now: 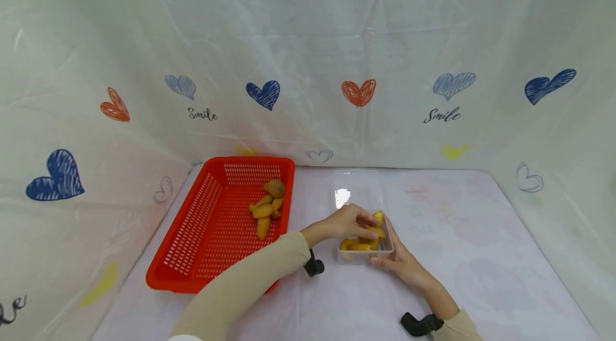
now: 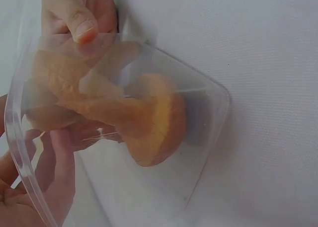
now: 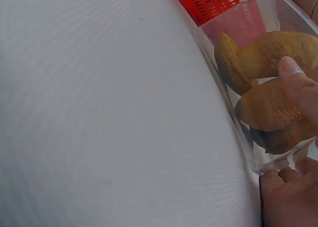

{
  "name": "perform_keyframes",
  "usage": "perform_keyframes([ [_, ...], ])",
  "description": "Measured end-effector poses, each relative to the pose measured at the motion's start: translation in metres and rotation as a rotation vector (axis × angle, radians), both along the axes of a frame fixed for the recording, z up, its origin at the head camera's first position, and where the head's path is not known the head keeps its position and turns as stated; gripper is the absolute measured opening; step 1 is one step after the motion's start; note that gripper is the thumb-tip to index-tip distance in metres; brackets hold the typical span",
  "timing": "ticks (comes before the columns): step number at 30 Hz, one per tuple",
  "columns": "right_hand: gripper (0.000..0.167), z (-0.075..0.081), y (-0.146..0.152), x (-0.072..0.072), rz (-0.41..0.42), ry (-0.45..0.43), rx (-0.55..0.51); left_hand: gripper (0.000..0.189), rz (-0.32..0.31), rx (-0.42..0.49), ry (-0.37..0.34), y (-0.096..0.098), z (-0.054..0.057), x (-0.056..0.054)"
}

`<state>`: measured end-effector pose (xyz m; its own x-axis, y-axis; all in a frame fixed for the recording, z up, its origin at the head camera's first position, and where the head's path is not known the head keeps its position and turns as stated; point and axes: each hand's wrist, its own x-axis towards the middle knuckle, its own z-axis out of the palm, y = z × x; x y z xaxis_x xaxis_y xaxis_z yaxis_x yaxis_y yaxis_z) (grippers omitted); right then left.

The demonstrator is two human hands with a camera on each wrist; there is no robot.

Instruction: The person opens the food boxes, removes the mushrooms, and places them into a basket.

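A clear plastic box [image 1: 353, 259] stands in front of me on the table with several yellow-brown, mushroom-shaped pieces [image 1: 353, 245] in it. My left hand [image 1: 353, 222] reaches into it from above and pinches one of these pieces [image 3: 271, 105] between thumb and fingers. My right hand [image 1: 406, 266] grips the box at its right side, the thumb on the front wall. Through the clear wall, the left wrist view shows a piece with a rounded cap [image 2: 159, 122] near the box's bottom, and the thumb of the right hand [image 2: 82, 23] beyond it.
A red perforated basket [image 1: 192, 212] stands to the left, with several similar brownish pieces [image 1: 263, 210] at its right side. The box's clear lid [image 1: 356, 186] lies folded back behind it. A white sheet with printed hearts [image 1: 308, 63] hangs behind the table.
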<state>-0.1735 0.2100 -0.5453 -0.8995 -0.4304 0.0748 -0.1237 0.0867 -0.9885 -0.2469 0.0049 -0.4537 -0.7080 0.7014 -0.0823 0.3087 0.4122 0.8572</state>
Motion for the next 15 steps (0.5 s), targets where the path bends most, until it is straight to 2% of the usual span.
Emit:
perform_keyframes([
  [5,0.105,-0.0007,0.0003,0.0007,0.008,-0.007,-0.018,0.041,-0.03,-0.034,-0.002,-0.0003,0.0007,-0.0002],
  [12,0.106,-0.0008,0.0006,0.0004,0.009,-0.002,-0.014,0.035,-0.099,-0.039,0.01,-0.0016,0.0011,-0.0013],
  [15,0.106,0.0005,0.0004,0.0002,0.002,0.005,-0.005,0.034,-0.111,-0.048,0.018,-0.0018,0.0006,-0.0025],
])
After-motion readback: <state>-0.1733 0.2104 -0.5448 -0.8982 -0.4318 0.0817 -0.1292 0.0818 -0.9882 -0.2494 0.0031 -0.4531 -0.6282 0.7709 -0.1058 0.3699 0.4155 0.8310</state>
